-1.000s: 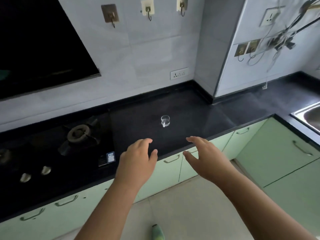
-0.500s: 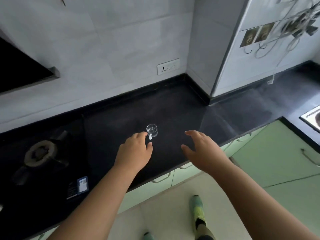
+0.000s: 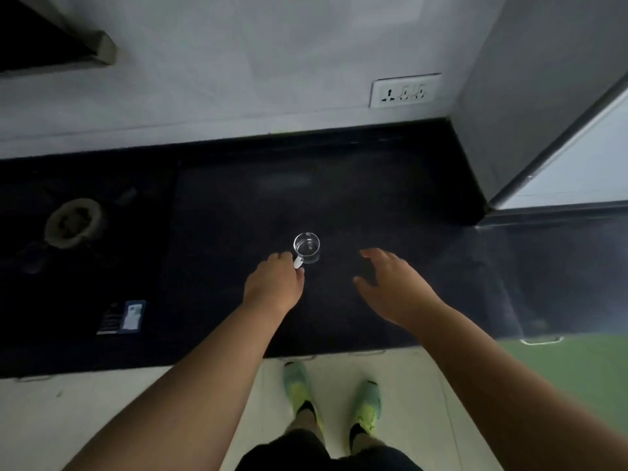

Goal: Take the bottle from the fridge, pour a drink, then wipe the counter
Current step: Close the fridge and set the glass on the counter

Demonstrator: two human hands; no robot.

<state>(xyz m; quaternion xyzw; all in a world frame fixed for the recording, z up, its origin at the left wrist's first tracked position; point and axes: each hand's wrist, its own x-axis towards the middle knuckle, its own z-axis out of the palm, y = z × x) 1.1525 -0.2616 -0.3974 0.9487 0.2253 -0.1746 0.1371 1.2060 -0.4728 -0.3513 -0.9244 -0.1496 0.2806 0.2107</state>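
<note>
My left hand (image 3: 273, 283) pinches the small clear glass mug (image 3: 306, 248) mid black stone counter (image 3: 373, 198); right hand (image 3: 390, 283) hovers, fingers spread. Fridge bottle comes next.

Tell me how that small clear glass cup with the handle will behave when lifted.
The small clear glass cup looks rigid and probably breakable. It appears empty, so likely light. Left hand is at its handle; being small, a nudge could slide it on the glossy black counter.

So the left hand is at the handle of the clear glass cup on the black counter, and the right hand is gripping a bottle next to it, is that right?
Not quite. The head view shows the right hand open above the black counter, holding nothing; no bottle is in sight. The rest stands: the left hand is at the handle of the clear glass cup.
</note>
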